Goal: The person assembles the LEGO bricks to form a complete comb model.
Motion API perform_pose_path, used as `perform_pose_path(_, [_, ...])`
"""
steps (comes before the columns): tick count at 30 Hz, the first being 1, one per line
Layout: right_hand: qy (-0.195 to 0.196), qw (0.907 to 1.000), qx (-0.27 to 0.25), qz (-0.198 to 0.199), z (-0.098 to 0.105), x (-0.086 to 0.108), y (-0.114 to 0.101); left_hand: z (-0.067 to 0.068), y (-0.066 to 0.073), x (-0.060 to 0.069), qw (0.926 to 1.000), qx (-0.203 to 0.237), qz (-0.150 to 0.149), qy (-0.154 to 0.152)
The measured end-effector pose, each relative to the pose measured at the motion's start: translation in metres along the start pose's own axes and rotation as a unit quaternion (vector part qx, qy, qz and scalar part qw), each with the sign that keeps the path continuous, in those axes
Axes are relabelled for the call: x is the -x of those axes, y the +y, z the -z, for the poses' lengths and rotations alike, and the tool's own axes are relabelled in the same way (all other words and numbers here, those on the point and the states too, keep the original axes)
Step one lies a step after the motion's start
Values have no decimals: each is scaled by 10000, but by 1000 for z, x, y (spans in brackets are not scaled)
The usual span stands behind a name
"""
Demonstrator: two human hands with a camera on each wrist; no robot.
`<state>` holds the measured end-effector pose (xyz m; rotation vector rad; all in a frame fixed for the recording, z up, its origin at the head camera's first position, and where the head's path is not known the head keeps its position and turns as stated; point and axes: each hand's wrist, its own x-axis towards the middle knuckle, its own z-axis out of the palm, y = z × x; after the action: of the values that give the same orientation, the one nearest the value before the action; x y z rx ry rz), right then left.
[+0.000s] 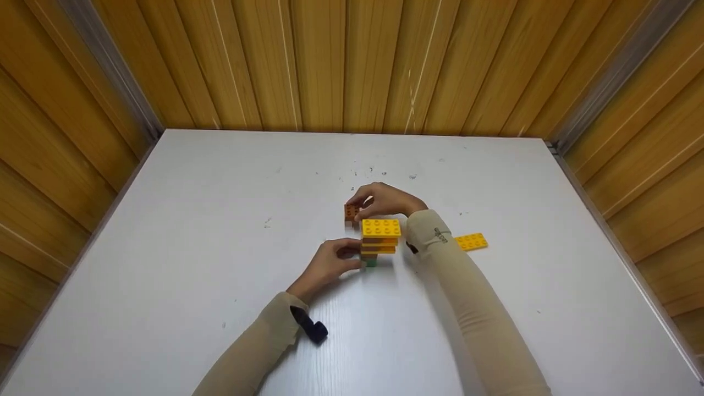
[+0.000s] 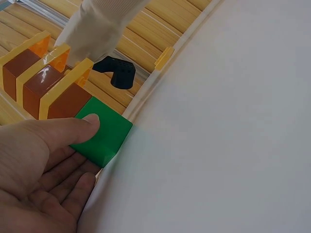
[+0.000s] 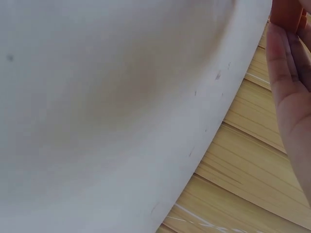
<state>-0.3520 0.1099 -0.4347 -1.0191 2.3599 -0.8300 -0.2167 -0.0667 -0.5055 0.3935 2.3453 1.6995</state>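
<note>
A tower of toy building bricks stands on the table, with a studded yellow plate (image 1: 380, 227) on top. In the left wrist view, brown bricks (image 2: 70, 101) alternate with yellow plates (image 2: 47, 99) above a green brick (image 2: 109, 131) at the base. My left hand (image 1: 329, 265) holds that green brick, the thumb across one face and the fingers behind it. Just beyond the tower, my right hand (image 1: 385, 199) pinches a separate brown brick (image 1: 350, 212) between thumb and fingers. Only part of this brick and hand shows at the right wrist view's edge.
A loose yellow plate (image 1: 472, 241) lies on the white table (image 1: 209, 253), right of the tower and partly behind the right sleeve (image 1: 467, 297). Wood-patterned panels (image 1: 324, 66) rise behind the table and at both sides.
</note>
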Motion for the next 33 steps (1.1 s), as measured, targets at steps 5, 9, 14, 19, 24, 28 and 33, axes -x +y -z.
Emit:
perform_pose_path(5, [8, 10000, 36, 92, 7, 4, -5, 0, 1, -1, 10000, 41, 64, -7])
perform_pose_path(9, [14, 9998, 102, 145, 13, 6, -9, 1, 0, -2, 9999, 19, 120, -10])
perform_pose_path(14, [64, 9998, 78, 154, 18, 10, -13, 2, 0, -2, 9998, -75, 210, -8])
perform_pose_path(19, [125, 9998, -3, 170, 22, 14, -17, 1, -2, -1, 9999, -6, 142, -3])
perform_pose_path(24, [180, 9997, 70, 143, 27, 19, -22, 2, -1, -1, 9998, -5, 173, 17])
perform_pose_path(28, [202, 9996, 67, 193, 31, 23, -27, 2, -1, -1, 9997, 17, 240, 6])
perform_pose_path(33, [214, 9994, 65, 262, 34, 28, -30, 3, -1, -2, 9997, 34, 259, 7])
